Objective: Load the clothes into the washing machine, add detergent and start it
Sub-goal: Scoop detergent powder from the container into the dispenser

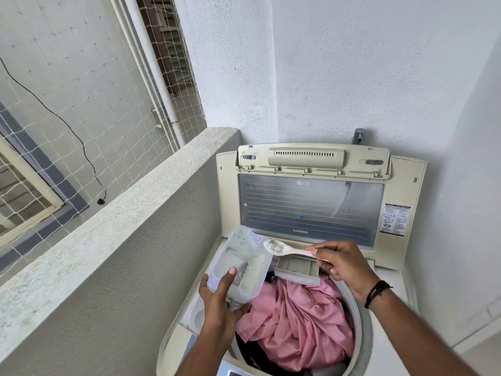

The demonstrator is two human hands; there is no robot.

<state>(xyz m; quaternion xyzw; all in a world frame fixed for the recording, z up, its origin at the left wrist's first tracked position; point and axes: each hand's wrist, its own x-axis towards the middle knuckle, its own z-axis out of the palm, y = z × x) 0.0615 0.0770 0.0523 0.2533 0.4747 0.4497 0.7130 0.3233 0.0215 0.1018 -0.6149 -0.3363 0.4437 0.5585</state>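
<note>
The cream top-loading washing machine (401, 191) stands below me with its lid raised against the back wall. Pink clothes (301, 321) fill the drum, with dark fabric under them. My left hand (219, 302) grips a clear plastic detergent container (241, 264), tilted over the drum's left rim. My right hand (344, 264) pinches the handle of a pale pink spoon (284, 248). The spoon's bowl carries whitish powder and hovers just above the pulled-out detergent drawer (296, 268) at the drum's back rim.
A rough concrete parapet (113, 226) runs along the left side of the machine, with netting and a neighbouring building beyond it. White walls close in behind and on the right. A metal tap (359, 135) sticks out of the wall above the lid.
</note>
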